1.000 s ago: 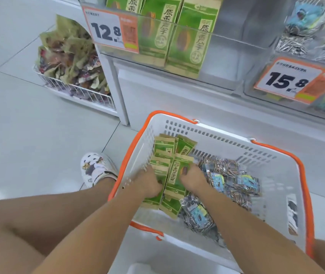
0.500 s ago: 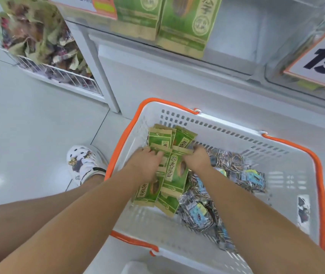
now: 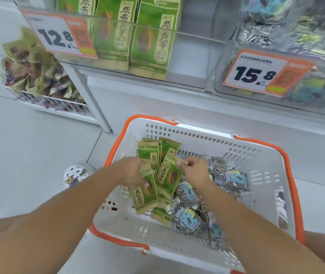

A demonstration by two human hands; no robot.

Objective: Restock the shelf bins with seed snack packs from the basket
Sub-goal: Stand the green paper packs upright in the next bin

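Since half a second earlier, several green seed packs [image 3: 169,176] had been lifted and fanned apart above the white basket [image 3: 264,175]. One tilted pack was gripped by the curled left hand [image 3: 133,173], another pinched at its top corner by the right hand [image 3: 194,170]. Silver-blue packs [image 3: 189,216] were left piled beside them in the basket, below the shelf bin [image 3: 189,62].

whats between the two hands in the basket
In the head view, a tilted green seed pack lies between the left hand and right hand, over more green packs; both hands grip packs.
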